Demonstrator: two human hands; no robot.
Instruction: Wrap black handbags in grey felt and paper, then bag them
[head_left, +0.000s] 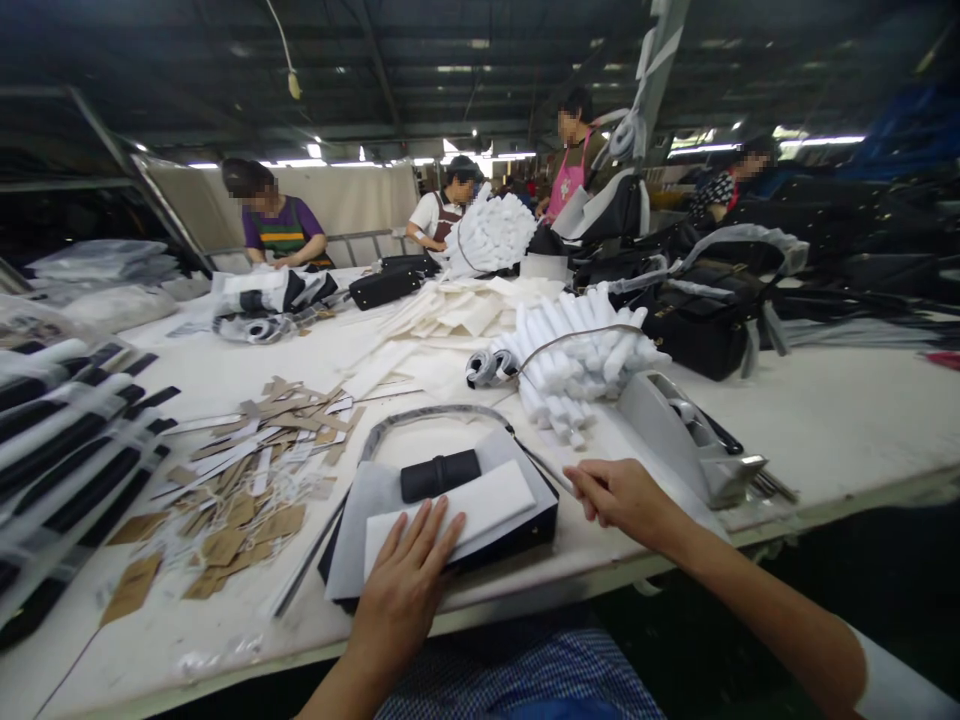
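Observation:
My left hand [406,580] lies flat, fingers stretched out, on a white folded sheet [450,515] that covers a black handbag [517,535] lying at the near table edge. A rolled black strap [440,474] rests on the bag above the sheet, and the bag's wrapped handle [427,417] arches behind it. My right hand [619,493] sits just right of the bag, with its fingers curled together in a pinch. What it holds, if anything, I cannot make out. A grey tape dispenser [686,435] stands right beside that hand.
Brown and white paper tags [247,480] lie scattered to the left. Bagged black straps [67,440] line the far left. A heap of white foam rolls [581,360] and black handbags [701,320] sit behind. Several other people work at the table's far side.

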